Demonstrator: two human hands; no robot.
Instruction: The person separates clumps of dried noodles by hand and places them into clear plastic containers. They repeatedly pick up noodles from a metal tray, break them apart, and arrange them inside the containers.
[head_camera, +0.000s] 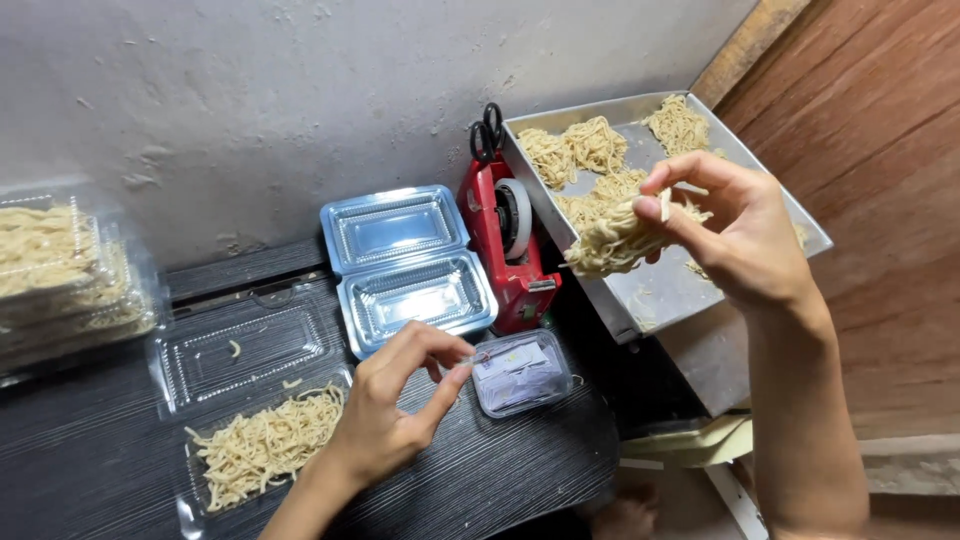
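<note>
Noodles (620, 238) up in the air — a pale yellow bundle pinched between thumb and fingers of the right hand (735, 235), lifted just above the near corner of the metal tray (668, 285). More nests of noodles (590, 145) lie in that tray, toward its far end. Left of the tray stands a red tape dispenser (510, 245), black scissors (487, 130) tucked at its top. Left again of the dispenser, an open clear container (408, 265) sits bare, lid flat against the wall side.

Left hand (395, 410) now — fingers curled, tips pinching at something small (too small to tell what) right at the edge of a little plastic tub of paper slips (520, 372), which sits in front of the dispenser. Just left of that hand, another open clear container (255, 400) with a flat layer of noodles in its near half. Far left of the dispenser, a stack of closed, filled boxes (65, 275) against the wall.
</note>
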